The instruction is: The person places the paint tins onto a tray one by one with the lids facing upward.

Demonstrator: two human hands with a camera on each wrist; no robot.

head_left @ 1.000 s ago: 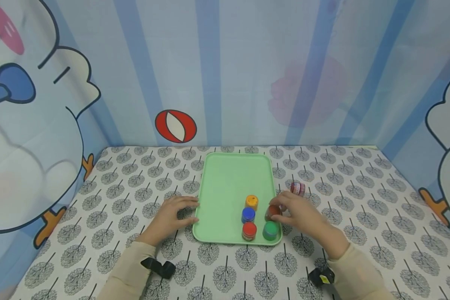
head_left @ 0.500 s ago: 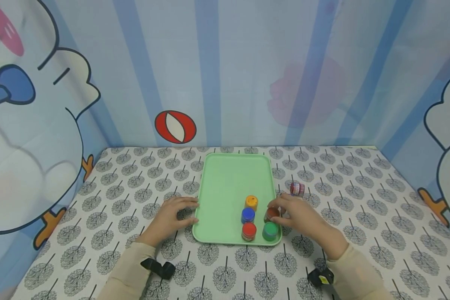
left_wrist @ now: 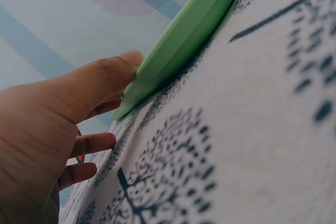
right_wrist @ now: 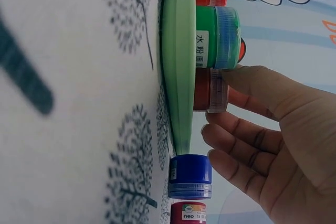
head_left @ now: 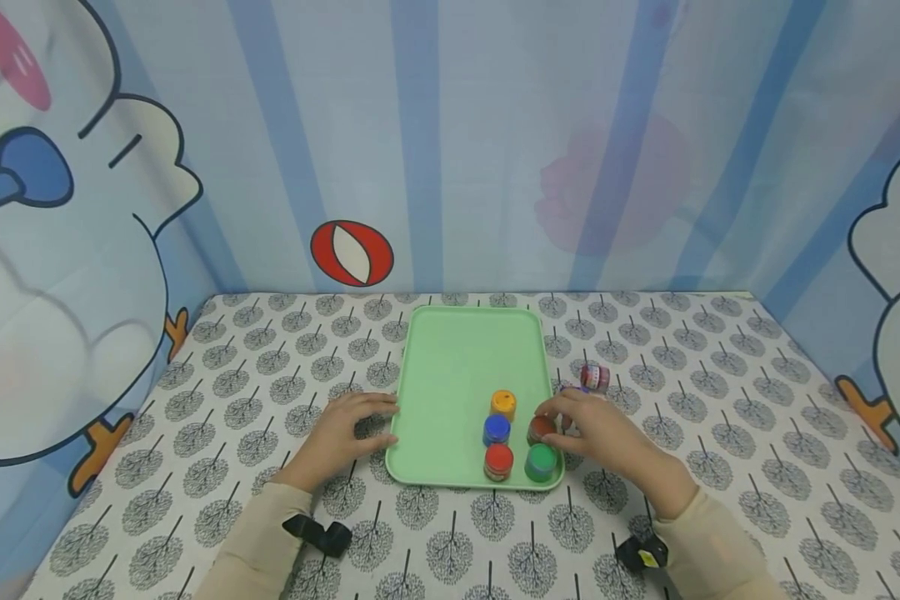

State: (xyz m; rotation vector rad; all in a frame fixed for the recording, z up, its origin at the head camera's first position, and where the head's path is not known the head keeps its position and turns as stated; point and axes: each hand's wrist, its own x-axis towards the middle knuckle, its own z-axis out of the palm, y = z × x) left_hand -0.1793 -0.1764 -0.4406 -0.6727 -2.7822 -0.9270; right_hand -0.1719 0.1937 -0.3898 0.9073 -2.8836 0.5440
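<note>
A light green tray (head_left: 457, 367) lies on the table. My left hand (head_left: 348, 433) rests at its left side; in the left wrist view the thumb (left_wrist: 131, 57) touches the rim. My right hand (head_left: 596, 421) pinches a brown paint jar (head_left: 542, 429) by its clear lid, between thumb and fingers, at the tray's right side. The jar stands upright on the tray in the right wrist view. Directly in front of it is a green paint jar (head_left: 542, 462). To its left stand an orange jar (head_left: 503, 405), a blue jar (head_left: 497, 430) and a red jar (head_left: 498, 462) in a column.
Off the tray to the right, a dark red jar (head_left: 596, 377) lies on its side on the tree-patterned cloth (head_left: 675, 358). Another blue jar (right_wrist: 190, 177) is near it, mostly hidden behind my right hand in the head view. A printed curtain (head_left: 480, 150) hangs behind the table.
The brown jar has shifted slightly left and toward me, into line behind the green jar, with my right hand on it. My left hand stays at the tray's edge.
</note>
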